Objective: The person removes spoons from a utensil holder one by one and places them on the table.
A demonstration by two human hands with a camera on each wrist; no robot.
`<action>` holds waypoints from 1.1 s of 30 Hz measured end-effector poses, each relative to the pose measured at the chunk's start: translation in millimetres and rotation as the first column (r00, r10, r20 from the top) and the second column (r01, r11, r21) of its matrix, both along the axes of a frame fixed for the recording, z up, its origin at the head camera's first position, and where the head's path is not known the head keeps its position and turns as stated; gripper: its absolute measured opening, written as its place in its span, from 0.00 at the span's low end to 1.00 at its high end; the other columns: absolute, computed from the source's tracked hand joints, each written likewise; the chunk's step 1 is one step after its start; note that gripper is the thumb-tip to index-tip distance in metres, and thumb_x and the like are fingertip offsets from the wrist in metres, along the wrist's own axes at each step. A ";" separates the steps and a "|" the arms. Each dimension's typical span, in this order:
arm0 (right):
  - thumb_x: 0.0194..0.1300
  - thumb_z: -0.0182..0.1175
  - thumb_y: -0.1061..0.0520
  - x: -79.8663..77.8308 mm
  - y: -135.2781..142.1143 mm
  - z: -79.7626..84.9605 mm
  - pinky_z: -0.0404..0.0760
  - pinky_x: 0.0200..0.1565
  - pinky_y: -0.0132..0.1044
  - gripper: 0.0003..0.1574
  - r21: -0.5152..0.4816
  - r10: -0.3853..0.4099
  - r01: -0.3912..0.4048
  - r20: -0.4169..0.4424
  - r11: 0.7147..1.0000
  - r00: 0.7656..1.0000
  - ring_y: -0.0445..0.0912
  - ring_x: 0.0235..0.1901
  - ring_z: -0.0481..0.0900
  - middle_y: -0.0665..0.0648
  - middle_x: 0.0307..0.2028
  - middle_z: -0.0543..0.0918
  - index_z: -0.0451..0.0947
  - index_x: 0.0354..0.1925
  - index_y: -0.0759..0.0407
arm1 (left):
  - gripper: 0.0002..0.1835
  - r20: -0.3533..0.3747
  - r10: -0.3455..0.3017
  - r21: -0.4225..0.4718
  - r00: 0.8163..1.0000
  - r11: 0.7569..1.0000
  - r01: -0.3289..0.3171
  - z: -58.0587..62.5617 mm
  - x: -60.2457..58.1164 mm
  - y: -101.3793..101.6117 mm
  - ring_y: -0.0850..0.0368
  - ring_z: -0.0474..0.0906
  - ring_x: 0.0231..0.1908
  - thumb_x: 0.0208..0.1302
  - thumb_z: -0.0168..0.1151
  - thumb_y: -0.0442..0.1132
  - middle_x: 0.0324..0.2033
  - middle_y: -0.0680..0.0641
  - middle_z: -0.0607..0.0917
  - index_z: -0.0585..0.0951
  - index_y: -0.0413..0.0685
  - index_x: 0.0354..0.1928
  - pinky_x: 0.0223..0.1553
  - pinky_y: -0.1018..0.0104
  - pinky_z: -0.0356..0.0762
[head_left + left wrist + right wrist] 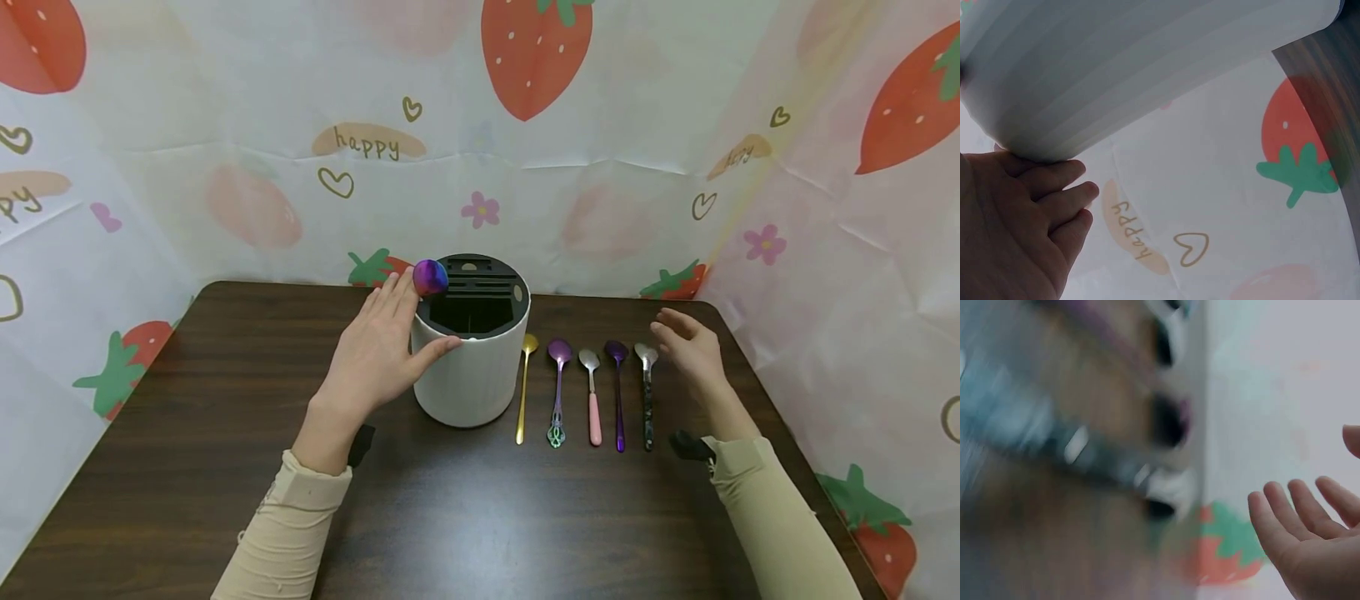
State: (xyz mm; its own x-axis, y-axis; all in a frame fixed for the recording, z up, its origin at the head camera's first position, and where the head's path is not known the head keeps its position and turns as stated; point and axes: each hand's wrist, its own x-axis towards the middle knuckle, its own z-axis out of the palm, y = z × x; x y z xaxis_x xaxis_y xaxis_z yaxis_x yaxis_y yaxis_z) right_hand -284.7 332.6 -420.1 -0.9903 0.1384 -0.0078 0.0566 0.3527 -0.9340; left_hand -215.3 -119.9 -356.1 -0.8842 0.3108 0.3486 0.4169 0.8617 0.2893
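Observation:
A white cylindrical holder [471, 383] with a black slotted top stands near the table's back. My left hand [373, 346] rests against its left side, fingers stretched out and thumb by the front rim. The left wrist view shows those fingers touching the holder's wall [1116, 75]. The shiny purple-blue bowl of a spoon [431, 277] sticks up at the holder's left rim, beside my fingertips; its handle is hidden. My right hand [692, 350], fingers loosely bent and holding nothing, hovers right of a spoon with a black patterned handle [648, 400].
Left of that spoon lie a dark purple spoon [618, 396], a pink-handled spoon [593, 408], a purple ornate spoon [557, 392] and a gold spoon [523, 392], side by side on the dark wooden table [480, 517]. A strawberry-print cloth [600, 108] hangs behind.

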 end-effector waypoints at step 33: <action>0.73 0.63 0.64 26.4 -173.3 95.9 0.81 0.61 0.40 0.27 -0.072 0.336 -0.430 -0.515 0.900 0.789 0.51 0.60 0.81 0.61 0.65 0.81 0.76 0.68 0.62 | 0.56 -0.005 -0.002 0.010 1.000 1.000 0.002 -1.4 -0.7 -0.1 0.41 0.46 0.81 0.70 0.55 0.72 0.81 0.37 0.54 0.50 0.38 0.83 0.80 0.46 0.46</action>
